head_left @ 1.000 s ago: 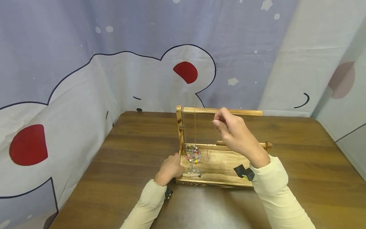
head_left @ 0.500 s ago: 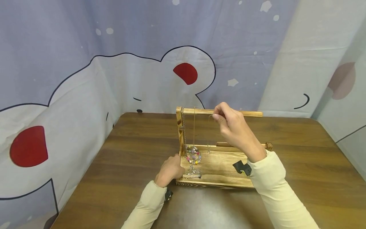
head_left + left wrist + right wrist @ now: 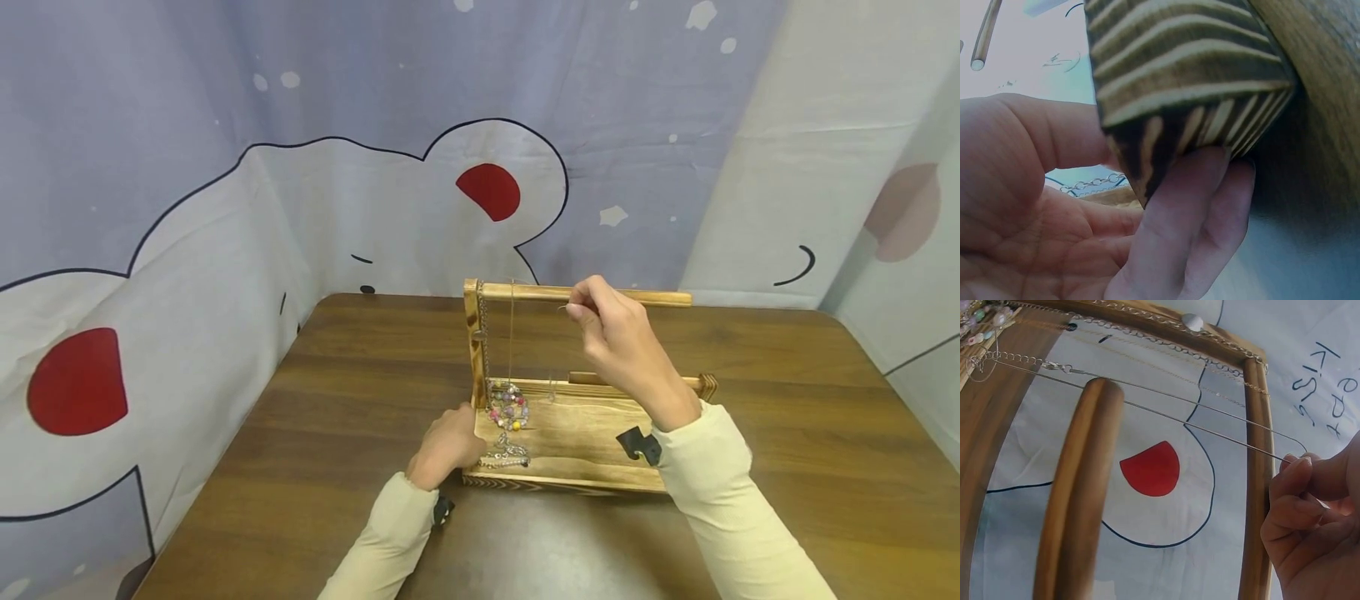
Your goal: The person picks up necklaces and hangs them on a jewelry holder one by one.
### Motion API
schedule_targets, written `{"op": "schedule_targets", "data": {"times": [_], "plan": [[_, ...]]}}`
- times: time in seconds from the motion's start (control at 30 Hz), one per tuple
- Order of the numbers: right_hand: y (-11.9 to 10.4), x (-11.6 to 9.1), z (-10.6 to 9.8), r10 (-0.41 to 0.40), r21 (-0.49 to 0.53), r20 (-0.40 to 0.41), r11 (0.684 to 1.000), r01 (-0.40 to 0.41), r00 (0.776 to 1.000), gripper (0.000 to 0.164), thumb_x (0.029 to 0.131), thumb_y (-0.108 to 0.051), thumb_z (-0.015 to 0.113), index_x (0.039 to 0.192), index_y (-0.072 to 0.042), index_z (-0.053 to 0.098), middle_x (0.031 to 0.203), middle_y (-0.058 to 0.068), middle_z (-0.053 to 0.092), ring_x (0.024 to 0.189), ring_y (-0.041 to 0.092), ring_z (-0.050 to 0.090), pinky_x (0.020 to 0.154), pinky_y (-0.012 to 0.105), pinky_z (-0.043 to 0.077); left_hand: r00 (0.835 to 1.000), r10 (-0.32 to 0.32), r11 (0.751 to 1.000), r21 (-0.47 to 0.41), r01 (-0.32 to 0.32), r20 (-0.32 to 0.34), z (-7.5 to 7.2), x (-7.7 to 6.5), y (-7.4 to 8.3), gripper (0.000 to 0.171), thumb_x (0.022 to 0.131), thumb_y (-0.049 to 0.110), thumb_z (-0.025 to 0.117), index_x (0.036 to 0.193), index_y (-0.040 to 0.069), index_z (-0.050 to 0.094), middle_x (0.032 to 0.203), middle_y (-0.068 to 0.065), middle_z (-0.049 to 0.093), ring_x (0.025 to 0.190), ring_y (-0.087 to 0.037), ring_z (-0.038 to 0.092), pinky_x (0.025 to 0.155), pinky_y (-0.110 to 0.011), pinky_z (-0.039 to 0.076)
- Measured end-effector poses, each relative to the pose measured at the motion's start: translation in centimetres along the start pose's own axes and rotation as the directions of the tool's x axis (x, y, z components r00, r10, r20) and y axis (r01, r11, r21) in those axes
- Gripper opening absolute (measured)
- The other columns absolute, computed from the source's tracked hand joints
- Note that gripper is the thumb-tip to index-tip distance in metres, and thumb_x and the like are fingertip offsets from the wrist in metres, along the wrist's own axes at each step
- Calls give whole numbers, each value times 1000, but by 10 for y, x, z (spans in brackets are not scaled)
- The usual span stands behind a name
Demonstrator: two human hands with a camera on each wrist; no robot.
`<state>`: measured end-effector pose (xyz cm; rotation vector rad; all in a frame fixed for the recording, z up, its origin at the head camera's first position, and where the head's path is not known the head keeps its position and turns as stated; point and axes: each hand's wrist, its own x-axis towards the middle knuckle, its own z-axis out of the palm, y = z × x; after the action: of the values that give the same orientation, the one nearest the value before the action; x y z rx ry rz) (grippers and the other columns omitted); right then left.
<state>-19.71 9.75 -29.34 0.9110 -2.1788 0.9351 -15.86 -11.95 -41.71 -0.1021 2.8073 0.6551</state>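
Carefully, a person's right hand (image 3: 621, 337) pinched a thin, pale-metal necklace (image 3: 1185, 424) between thumb and fingertip beside the round, honey-brown wooden upper bar (image 3: 540, 292), at twelve o'clock on the pale, dark-grained wooden jewellery stand (image 3: 588, 433); contact with the bar could not be told. Held high, the loop hung with its strands parted, probably to avoid tangles. At half past eight, the left hand (image 3: 447, 442) gripped the base's corner, thumb against fingers, apparently as a brace. A chunky silver chain (image 3: 483, 333) hung by the ten o'clock post and a fine gold necklace (image 3: 512, 333) just inside it, seemingly spaced for separation. Multicoloured beaded bracelets (image 3: 509, 411) lay at nine o'clock, a silver chain bracelet (image 3: 506, 455) at eight. Between the gold necklace and the right hand ran a bare length of bar; its unposted tip, toward half past one, left access, while the base's six o'clock edge faced the wearer.
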Motion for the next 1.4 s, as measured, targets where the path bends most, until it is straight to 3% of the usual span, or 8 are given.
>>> {"op": "schedule_targets", "data": {"times": [0.87,1.4], "plan": [[12,-18,-18,58,-42,-10,997,-59,998,2,91,-4,51,90,-3,51,72,2,50,58,10,40,53,21,34,1000,8,1000,1,-8,-8,-1,-1,-1,51,71,14,66,114,-8,50,98,-23,60,84,-36,60,70,-47,48],[27,-33,-43,70,-125,-81,989,-80,994,6,87,3,56,89,0,51,70,5,54,58,9,40,54,18,32,1000,10,1000,-1,-10,-12,0,-1,1,51,70,11,64,116,-8,50,98,-24,60,85,-37,59,73,-47,48]]}}
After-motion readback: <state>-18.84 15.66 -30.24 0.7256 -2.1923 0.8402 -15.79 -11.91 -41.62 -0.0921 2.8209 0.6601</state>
